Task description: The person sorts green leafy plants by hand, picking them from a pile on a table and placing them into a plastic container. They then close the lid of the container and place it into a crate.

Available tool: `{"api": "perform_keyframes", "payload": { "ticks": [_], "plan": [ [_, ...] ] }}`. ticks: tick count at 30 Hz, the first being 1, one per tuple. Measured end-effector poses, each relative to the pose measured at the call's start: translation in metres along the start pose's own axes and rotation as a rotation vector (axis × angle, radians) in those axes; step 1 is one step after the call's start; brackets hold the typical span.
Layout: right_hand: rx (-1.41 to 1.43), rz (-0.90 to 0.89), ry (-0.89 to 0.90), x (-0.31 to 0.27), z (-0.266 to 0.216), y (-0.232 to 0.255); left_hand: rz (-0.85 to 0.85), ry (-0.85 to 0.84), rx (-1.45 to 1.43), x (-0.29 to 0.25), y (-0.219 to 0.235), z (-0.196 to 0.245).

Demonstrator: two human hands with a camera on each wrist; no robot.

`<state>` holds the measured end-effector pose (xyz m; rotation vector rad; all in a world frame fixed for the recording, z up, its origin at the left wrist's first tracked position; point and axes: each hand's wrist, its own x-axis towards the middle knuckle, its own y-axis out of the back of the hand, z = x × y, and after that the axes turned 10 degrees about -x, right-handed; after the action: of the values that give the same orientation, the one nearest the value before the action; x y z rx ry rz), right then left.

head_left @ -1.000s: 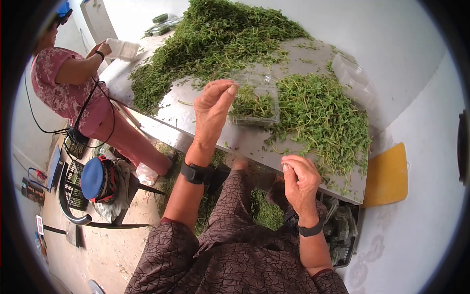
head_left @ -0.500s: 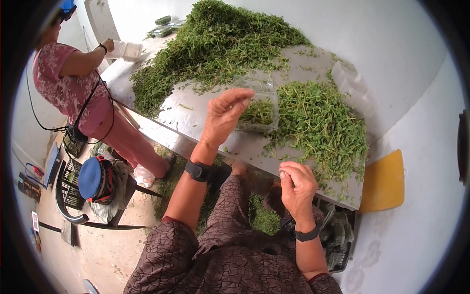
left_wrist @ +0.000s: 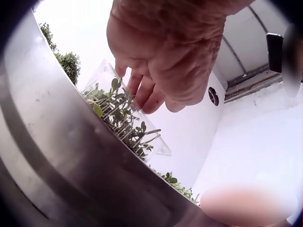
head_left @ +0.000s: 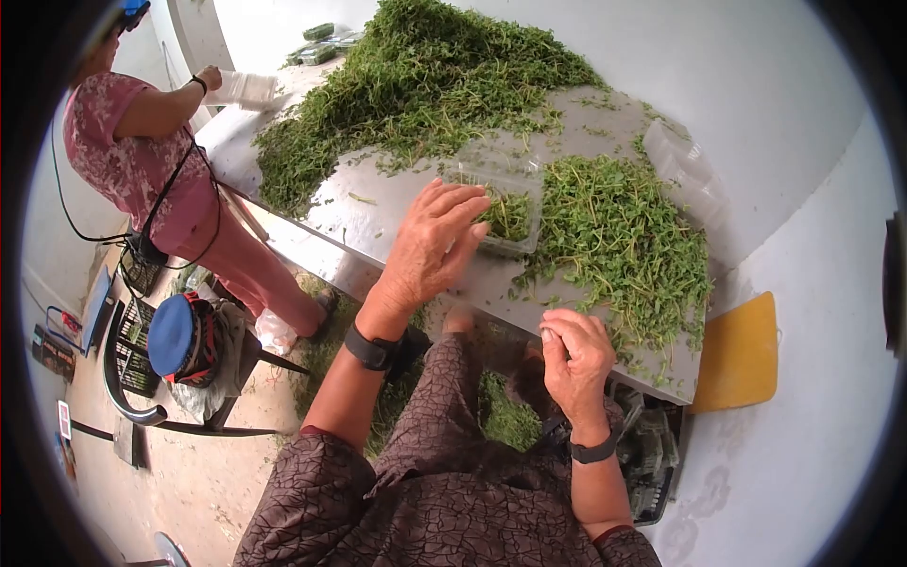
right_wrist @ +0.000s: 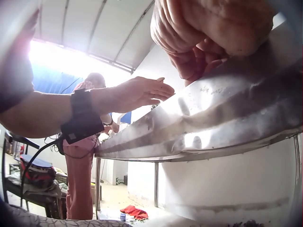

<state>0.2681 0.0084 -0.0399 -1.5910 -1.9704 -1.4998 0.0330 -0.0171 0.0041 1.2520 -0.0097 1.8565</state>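
Observation:
My left hand (head_left: 430, 246) hovers at the near-left side of a clear plastic box (head_left: 535, 213), its fingers loosely bent and apart. Green leafy sprigs (head_left: 510, 215) lie inside this box. From the left wrist view, the hand (left_wrist: 163, 56) has its fingers just beside the box wall (left_wrist: 163, 147), with nothing visible in them; contact is unclear. Near the table's front edge, my right hand (head_left: 578, 359) has curled fingers, thumb against the index finger, and no item shows in it. The right wrist view has this hand (right_wrist: 208, 33) over the metal edge (right_wrist: 189, 113).
A large heap of greens (head_left: 425, 76) covers the back of the table; a smaller pile (head_left: 624, 227) lies right of the box. Stacked clear boxes (head_left: 685, 170) stand by the wall. Another person (head_left: 142, 180) holds clear containers (head_left: 250, 91) at left. A yellow board (head_left: 737, 354) is at right.
My left hand has gone from a thumb-and-finger pinch to spread, loosened fingers and moved right toward the box. My right hand shifted slightly down, its fingers still curled.

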Motion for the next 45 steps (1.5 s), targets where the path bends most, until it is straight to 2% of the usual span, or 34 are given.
{"api": "perform_keyframes", "payload": {
  "ticks": [2, 3, 6, 7, 10, 12, 16, 18, 26, 29, 32, 40, 45],
  "plan": [
    [-0.010, 0.004, 0.014, 0.002, -0.001, 0.000, -0.164, -0.054, 0.188, 0.004, -0.005, 0.002],
    [-0.017, 0.004, 0.018, 0.002, -0.002, 0.000, -0.158, -0.057, 0.182, 0.006, -0.006, 0.002],
    [-0.010, 0.003, 0.012, 0.001, -0.001, 0.000, -0.449, 0.066, 0.246, 0.011, -0.008, 0.005],
    [-0.014, 0.007, 0.017, 0.001, -0.001, 0.000, -0.448, 0.065, 0.240, 0.011, -0.008, 0.004],
    [-0.024, 0.008, 0.024, 0.001, -0.002, 0.000, -0.406, 0.055, 0.140, 0.009, -0.003, 0.002],
    [-0.030, 0.005, 0.025, 0.002, -0.002, 0.001, -0.231, -0.022, 0.114, 0.004, 0.002, 0.000],
    [-0.026, 0.001, 0.027, 0.000, -0.002, 0.000, -0.112, -0.007, 0.121, -0.005, 0.015, -0.004],
    [-0.022, -0.005, 0.017, 0.000, -0.001, 0.000, -0.029, 0.058, 0.070, -0.012, 0.017, -0.010],
    [-0.042, 0.004, 0.034, 0.001, -0.001, -0.001, -0.036, 0.062, 0.064, -0.027, 0.012, -0.027],
    [-0.037, 0.010, 0.029, 0.001, -0.002, -0.001, 0.063, -0.021, 0.072, -0.026, 0.007, -0.026],
    [-0.051, -0.009, 0.035, 0.001, -0.003, 0.000, 0.006, -0.009, -0.064, -0.031, 0.005, -0.029],
    [-0.036, -0.015, 0.029, 0.000, -0.002, -0.002, 0.122, -0.051, -0.220, -0.038, 0.011, 0.005],
    [-0.052, -0.029, 0.018, -0.001, -0.001, -0.001, 0.089, -0.117, -0.151, -0.048, 0.008, 0.008]
  ]
}}
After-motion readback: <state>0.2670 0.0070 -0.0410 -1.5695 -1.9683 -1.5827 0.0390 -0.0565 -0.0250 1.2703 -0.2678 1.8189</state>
